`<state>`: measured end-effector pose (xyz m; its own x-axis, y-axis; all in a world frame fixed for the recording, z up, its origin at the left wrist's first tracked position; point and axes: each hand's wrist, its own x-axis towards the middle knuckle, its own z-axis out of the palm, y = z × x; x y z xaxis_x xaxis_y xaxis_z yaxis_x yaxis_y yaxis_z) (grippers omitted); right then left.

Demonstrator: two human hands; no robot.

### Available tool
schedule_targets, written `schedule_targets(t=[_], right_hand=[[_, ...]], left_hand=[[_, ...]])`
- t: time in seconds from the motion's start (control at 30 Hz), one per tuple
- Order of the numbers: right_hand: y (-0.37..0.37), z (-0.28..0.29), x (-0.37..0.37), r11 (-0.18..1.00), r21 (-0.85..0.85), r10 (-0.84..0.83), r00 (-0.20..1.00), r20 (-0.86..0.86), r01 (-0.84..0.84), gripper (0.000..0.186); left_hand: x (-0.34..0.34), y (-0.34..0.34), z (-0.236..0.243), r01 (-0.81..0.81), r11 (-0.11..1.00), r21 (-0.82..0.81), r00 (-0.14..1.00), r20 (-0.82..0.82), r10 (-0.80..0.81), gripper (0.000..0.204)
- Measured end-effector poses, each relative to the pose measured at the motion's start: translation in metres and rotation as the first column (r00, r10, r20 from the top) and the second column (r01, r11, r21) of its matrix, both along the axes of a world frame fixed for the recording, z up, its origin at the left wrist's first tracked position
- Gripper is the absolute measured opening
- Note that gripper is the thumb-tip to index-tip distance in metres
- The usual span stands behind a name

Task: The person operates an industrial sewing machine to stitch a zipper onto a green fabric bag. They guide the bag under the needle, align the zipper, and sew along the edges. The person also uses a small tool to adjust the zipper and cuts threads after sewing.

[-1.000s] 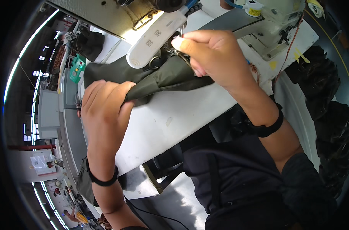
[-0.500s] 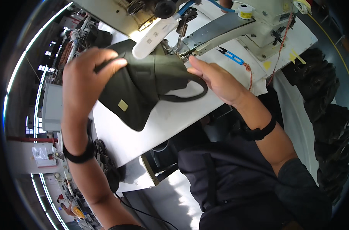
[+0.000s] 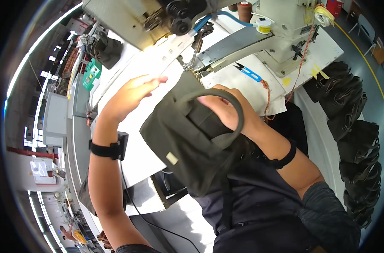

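A dark olive fabric bag with a looped handle and a small pale patch hangs over the table's front edge, its upper part reaching toward the sewing machine's needle area. My right hand grips the bag's upper right part, seen through the handle loop, fingers curled and partly hidden. My left hand is raised off the bag at its upper left, fingers apart and holding nothing. Blue-handled thread snips on a red cord lie right of the needle area.
A white work table carries the machine, thread spools and a small yellow-labelled container. A dark bundle sits at the back left. A row of dark bags lines the right side. A person works far lower left.
The bag has turned and slid down-right toward my body, its handle loop now round my right hand. My left hand has let go of it. My right hand has moved slightly lower.
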<state>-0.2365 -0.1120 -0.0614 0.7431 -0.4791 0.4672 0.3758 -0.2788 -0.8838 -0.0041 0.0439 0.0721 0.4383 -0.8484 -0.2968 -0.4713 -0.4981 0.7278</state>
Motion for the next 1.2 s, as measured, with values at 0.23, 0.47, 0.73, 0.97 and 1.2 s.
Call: schedule_targets(t=[0.23,0.47,0.73,0.97,1.2], right_hand=[[0.021,-0.017,-0.002,0.761,0.647,0.213,0.959,-0.189,-0.042,0.036],[0.005,-0.01,0.019,0.826,0.555,0.123,0.992,-0.004,-0.1,0.031],[-0.001,0.009,0.038,0.483,0.855,0.31,0.95,0.035,-0.19,0.033],[0.004,0.003,0.038,0.852,0.515,0.124,0.992,-0.027,-0.093,0.027],[-0.004,0.007,0.035,0.892,0.448,0.095,0.994,-0.059,-0.059,0.043]], left_hand=[[-0.05,-0.039,-0.045,-0.116,0.987,-0.109,0.993,0.003,0.117,0.028],[-0.019,-0.035,-0.056,-0.019,0.979,-0.203,0.965,-0.26,-0.035,0.023],[0.01,-0.051,-0.057,0.016,0.984,-0.177,0.931,-0.356,-0.079,0.042],[-0.027,-0.041,-0.044,-0.175,0.976,-0.133,0.917,-0.383,0.112,0.045],[-0.052,-0.038,-0.033,-0.302,0.946,-0.115,0.879,-0.418,0.23,0.038]])
